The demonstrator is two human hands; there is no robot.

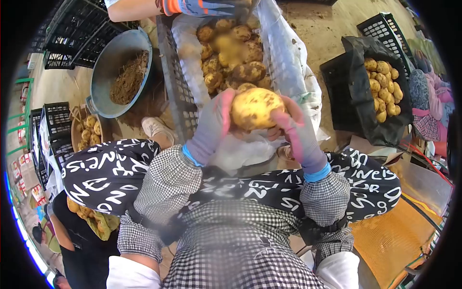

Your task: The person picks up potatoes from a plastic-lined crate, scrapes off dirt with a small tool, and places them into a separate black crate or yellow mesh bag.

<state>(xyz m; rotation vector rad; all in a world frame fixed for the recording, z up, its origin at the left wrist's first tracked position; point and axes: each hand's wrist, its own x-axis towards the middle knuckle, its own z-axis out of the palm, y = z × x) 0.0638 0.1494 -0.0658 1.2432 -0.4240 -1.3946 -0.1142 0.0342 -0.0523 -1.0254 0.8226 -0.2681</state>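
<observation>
Between my two gloved hands is one large yellow potato (257,109) with brown specks. My left hand (214,123), in a grey and pink glove, presses against its left side. On the right side, the pink fingers of my right hand (297,130) wrap round it. Beneath and beyond the potato stands a black crate (175,79) lined with white sheeting (296,67), and soil-stained potatoes (248,72) lie inside it. A co-worker's gloved hand (214,6) reaches over the crate's far end.
A blue-grey basin (102,91) holding soil (129,79) is at the left, with a container of potatoes (89,131) below it. At the right, a black-lined crate (358,91) holds clean potatoes (383,89). Black crates (77,31) are stacked at the upper left.
</observation>
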